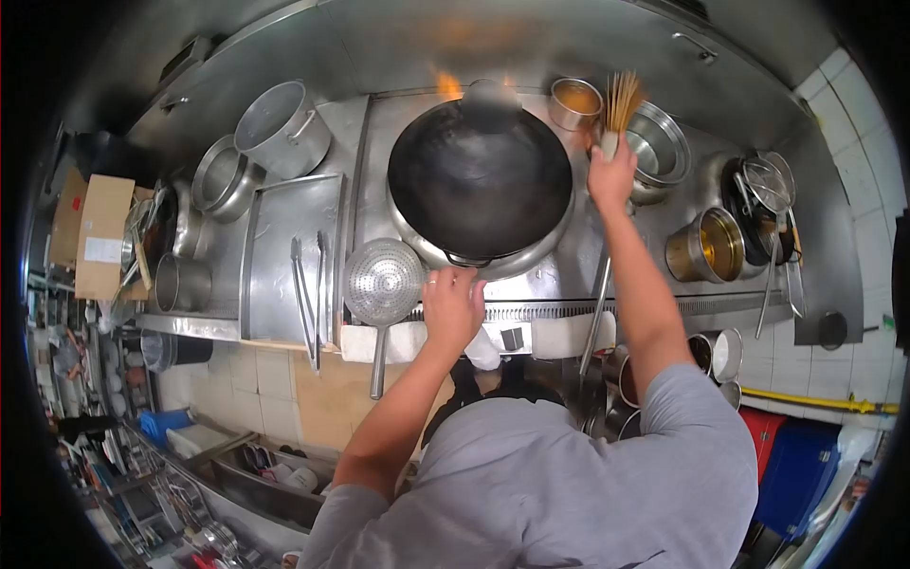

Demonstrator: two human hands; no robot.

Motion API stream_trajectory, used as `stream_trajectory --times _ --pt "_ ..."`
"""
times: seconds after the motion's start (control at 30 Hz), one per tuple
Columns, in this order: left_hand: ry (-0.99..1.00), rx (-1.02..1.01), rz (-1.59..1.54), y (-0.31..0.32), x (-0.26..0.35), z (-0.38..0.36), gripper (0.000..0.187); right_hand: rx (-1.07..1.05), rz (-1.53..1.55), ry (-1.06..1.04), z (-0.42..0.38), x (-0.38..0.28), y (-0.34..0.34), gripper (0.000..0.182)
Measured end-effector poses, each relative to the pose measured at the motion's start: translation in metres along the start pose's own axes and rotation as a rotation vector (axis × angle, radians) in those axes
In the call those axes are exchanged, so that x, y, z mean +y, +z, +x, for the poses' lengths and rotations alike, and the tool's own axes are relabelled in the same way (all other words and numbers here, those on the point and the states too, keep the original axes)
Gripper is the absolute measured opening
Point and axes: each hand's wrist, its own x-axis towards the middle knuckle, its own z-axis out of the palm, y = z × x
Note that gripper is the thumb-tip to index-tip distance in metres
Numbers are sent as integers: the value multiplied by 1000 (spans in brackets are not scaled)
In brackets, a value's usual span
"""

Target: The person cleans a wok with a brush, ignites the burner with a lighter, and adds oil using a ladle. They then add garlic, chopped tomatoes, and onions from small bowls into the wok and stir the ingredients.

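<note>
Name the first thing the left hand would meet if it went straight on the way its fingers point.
The black wok, probably at its near handle; whether the left hand touches it is hard to tell.

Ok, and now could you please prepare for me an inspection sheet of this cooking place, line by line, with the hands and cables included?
Surface: metal counter, shiny, with a shallow tray left of the wok.
Things in work: wok, dark inside; bamboo brush, bristles up.
Clutter: perforated ladle, handle past the front edge; tongs over the tray; several metal pots.
Hands: left hand at the wok's near handle, grip unclear; right hand closed around the brush.
Cables: nothing seen.
Surroundings: flames behind the wok; yellow pipe at right; cardboard box at left.
</note>
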Motion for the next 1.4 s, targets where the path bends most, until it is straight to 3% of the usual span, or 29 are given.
stream_trajectory --times 0.03,0.1,0.13,0.17,0.23,0.3,0.37,0.43,0.5,0.6,0.63,0.67,0.8,0.83,0.9,0.97,1.0,1.1,1.17,1.23,1.37,1.4 --pt "-13 -13 -15 -1 2 0 34 77 84 72 -23 8 -17 74" --pt "48 -22 -36 2 1 2 38 -124 67 269 -111 25 -34 75" --pt "93 -23 -44 5 -3 7 43 -173 59 208 -168 46 -32 76" --pt "111 -28 -51 12 -9 11 43 -394 -27 348 -216 54 -35 77" --pt "118 -292 -112 25 -20 19 47 -721 -133 349 -315 105 -17 72" --pt "169 -352 -133 22 -22 26 40 -674 -31 482 -355 85 -51 65" --pt "139 -359 -96 16 -18 29 30 -431 -83 350 -371 94 -65 62" --pt "177 -266 -90 -14 4 26 20 -339 -163 474 -366 111 -66 58" --pt "171 -252 -59 -61 34 18 14 -383 -253 567 -360 122 -77 61" --pt "216 -225 -122 -102 62 14 10 -508 -125 546 -352 147 -75 72" --pt "226 -223 -120 -100 62 17 10 -598 -80 545 -347 148 -76 77" --pt "184 -223 -95 -96 62 22 10 -433 -9 368 -351 167 -63 80" --pt "129 -262 -32 -45 35 25 10 -466 189 508 -320 123 -89 72" --pt "114 -287 2 -26 25 25 9 -362 257 320 -330 131 -89 73" --pt "145 -318 -6 7 4 19 10 -479 652 595 -326 115 -125 71" --pt "121 -256 46 29 -10 15 11 -409 780 671 -337 90 -159 67" --pt "149 -276 21 38 -20 15 11 -260 921 606 -362 99 -150 75" --pt "231 -193 1 56 -29 24 13 -111 1018 730 -353 52 -226 85" --pt "152 -271 71 46 -20 31 14 -3 658 655 -337 59 -254 86" --pt "164 -273 62 46 -20 31 15 17 666 685 -314 83 -280 88" --pt "166 -294 72 45 -23 32 15 33 863 832 -261 113 -327 68" --pt "160 -302 72 45 -23 33 15 70 887 850 -255 119 -330 55"
